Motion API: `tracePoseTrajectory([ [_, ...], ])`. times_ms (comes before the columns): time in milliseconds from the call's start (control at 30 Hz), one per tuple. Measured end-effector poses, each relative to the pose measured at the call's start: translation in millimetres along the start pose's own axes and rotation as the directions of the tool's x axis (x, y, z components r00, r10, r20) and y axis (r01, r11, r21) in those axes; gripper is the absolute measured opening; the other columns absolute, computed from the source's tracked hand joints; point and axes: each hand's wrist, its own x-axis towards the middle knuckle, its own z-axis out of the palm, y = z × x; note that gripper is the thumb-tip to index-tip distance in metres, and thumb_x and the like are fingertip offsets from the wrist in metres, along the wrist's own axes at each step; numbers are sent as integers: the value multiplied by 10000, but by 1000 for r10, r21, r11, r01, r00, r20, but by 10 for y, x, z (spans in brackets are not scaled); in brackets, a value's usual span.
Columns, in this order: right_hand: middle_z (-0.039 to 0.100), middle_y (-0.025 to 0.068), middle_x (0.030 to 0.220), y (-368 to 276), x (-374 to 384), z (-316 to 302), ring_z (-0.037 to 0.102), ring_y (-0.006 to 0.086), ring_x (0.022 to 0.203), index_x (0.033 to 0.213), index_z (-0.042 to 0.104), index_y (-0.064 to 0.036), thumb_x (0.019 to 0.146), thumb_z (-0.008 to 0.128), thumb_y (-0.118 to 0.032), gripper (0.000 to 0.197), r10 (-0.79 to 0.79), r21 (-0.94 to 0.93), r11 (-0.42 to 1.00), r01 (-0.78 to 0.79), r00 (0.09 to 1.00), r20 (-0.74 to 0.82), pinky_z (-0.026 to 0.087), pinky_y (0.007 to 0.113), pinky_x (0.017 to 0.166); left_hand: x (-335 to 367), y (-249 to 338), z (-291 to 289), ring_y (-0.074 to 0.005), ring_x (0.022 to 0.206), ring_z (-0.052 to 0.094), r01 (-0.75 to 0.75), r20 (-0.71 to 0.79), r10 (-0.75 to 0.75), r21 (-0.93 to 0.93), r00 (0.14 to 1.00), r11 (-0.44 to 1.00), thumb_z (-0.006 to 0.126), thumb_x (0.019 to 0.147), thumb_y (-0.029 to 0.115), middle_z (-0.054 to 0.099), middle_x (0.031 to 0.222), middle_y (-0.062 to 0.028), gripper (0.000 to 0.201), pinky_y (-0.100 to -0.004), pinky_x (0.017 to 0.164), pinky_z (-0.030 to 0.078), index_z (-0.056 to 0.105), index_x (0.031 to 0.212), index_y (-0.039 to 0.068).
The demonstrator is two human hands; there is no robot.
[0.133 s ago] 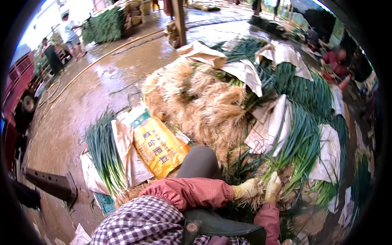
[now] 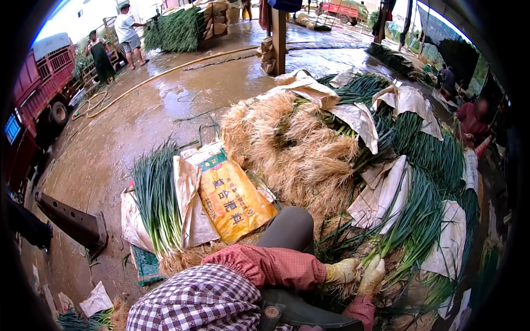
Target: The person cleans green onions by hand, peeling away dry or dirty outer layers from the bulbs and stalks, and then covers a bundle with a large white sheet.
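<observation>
My left hand (image 2: pixel 342 271), in a pale yellow glove, is closed around the root ends of a few spring onions (image 2: pixel 393 238). Pale roots hang below its fingers. Right beside it, my gloved right hand (image 2: pixel 372 277) has its fingers pressed together at the lower stalks. The green leaves stretch away to the upper right. What lies between the fingertips is partly hidden. To the left, a neat bundle of spring onions (image 2: pixel 158 198) rests against a yellow and white woven sack (image 2: pixel 227 197), roots toward me.
Ahead lies a large heap of spring onions, roots (image 2: pixel 292 149) facing me, with pale sack pieces (image 2: pixel 361 124) among the leaves. A metal bracket (image 2: pixel 72 223) juts in at left. Beyond are a post (image 2: pixel 278 44), a hose (image 2: pixel 165 74), a red truck (image 2: pixel 47 77) and several people.
The view has swung up and left, so the scene sits lower and farther right in the picture. Both hands stay close together at the stalks, with little visible change.
</observation>
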Motion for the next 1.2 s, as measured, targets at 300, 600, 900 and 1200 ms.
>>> tracePoseTrajectory([
  [300,536,94,849,-702,30,-764,516,196,766,927,509,17,920,402,-268,304,-169,162,951,265,878,-447,431,292,678,-102,-256,-121,-288,793,583,350,-255,-326,54,910,935,504,813,310,587,888,-205,380,-416,622,447,535,973,-33],
  [600,496,194,1146,1336,-509,-1941,499,354,1008,1157,477,11,810,560,-354,510,155,-502,702,-506,796,-586,402,401,859,-180,679,-652,-144,440,459,453,432,-256,-891,865,27,496,859,204,530,648,-39,154,-259,385,355,538,879,57],
  [900,591,101,956,959,-39,42,585,206,786,1140,498,-42,853,518,-369,436,-68,797,113,-593,796,602,504,327,714,-273,109,23,-201,576,555,578,520,-258,-768,814,275,462,889,306,552,728,-52,258,-291,465,478,520,951,63],
  [1200,589,147,648,442,-308,51,577,327,600,795,594,-78,871,436,-353,327,61,-538,843,-4,994,88,442,413,530,-342,392,48,-127,480,489,538,167,-618,-692,768,481,597,820,175,508,661,-24,223,-241,357,414,495,945,21],
])
